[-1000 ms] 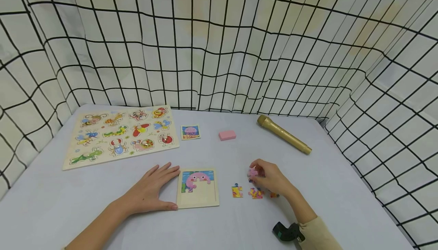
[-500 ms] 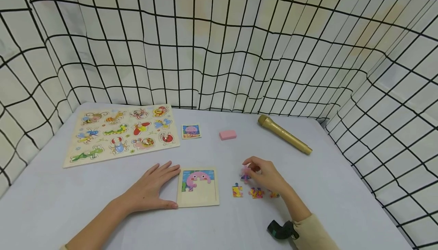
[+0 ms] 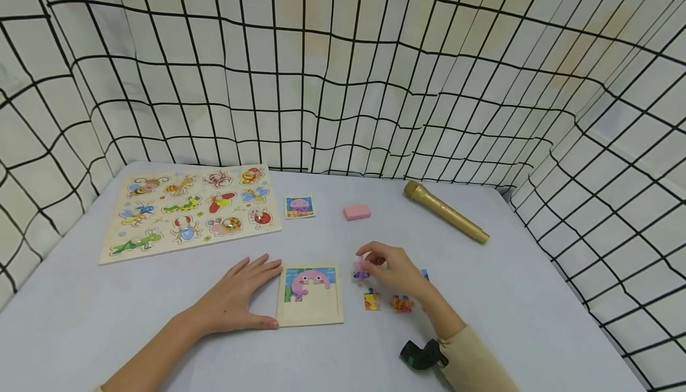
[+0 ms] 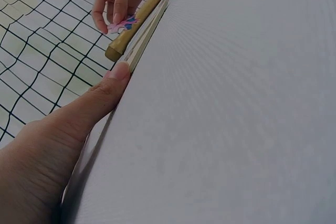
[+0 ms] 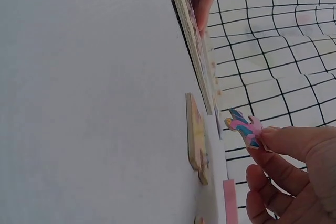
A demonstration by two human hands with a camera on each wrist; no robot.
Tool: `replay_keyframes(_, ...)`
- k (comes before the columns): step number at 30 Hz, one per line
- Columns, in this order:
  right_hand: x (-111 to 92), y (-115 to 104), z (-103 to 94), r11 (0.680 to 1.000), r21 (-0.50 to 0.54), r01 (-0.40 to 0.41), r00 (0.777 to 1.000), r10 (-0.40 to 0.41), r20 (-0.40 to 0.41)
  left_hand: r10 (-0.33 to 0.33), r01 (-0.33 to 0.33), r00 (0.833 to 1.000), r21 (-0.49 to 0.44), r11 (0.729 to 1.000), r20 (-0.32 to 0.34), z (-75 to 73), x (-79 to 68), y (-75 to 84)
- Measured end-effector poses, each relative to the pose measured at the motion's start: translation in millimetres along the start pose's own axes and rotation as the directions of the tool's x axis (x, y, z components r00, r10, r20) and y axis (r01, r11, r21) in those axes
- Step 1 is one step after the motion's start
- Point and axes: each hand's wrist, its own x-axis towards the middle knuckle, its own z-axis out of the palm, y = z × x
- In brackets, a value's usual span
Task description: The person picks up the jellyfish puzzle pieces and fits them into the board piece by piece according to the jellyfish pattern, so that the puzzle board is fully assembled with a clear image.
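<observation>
A pink and blue jigsaw piece (image 5: 244,128) is pinched between the thumb and fingers of my right hand (image 3: 393,270), raised over the table right of the puzzle tray. The square wooden puzzle tray (image 3: 311,314) has its upper part filled with a pink animal picture; its lower part shows bare wood. My left hand (image 3: 236,299) lies spread at the tray's left side, thumb and fingertips on its edge. Under the right hand lie a yellow jigsaw piece (image 3: 371,301) and a red-and-yellow jigsaw piece (image 3: 402,303). A blue-edged piece (image 3: 426,274) shows partly behind the right wrist.
A large wooden insect puzzle board (image 3: 187,210) lies at the back left. Beside it are a small picture card (image 3: 299,207), a pink block (image 3: 356,212) and a gold microphone (image 3: 446,211). Black netting (image 3: 343,85) over white cloth surrounds the table's back and sides.
My right hand has moved left with the jigsaw piece, closer to the tray, uncovering a blue-edged piece behind the wrist. The left hand stays at the tray's edge.
</observation>
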Motion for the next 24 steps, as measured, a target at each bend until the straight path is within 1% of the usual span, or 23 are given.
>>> replay_keyframes(2, 3, -2, 2.5, 1.0, 0.004, 0.021, 1.0, -0.021, 0.006, 0.001, -0.001, 1.0, 0.001, 1.0, 0.002, -0.1, 0.1, 0.3)
replay_keyframes(11, 16, -11, 16.2, 1.0, 0.02, 0.013, 0.999, -0.014, 0.052, -0.005, 0.005, 1.0, -0.003, 1.0, 0.007, -1.4, 0.1, 1.3)
replay_keyframes(16, 22, -17, 23.2, 0.999, 0.034, 0.042, 0.997, -0.045, 0.071, -0.005, 0.005, 1.0, -0.002, 1.0, 0.003, -1.3, 0.0, 1.1)
replay_keyframes(24, 29, -28, 34.9, 0.997, 0.065, 0.028, 0.995, -0.034, 0.094, -0.007, 0.007, 1.0, -0.007, 1.0, 0.003, -2.1, 0.1, 1.4)
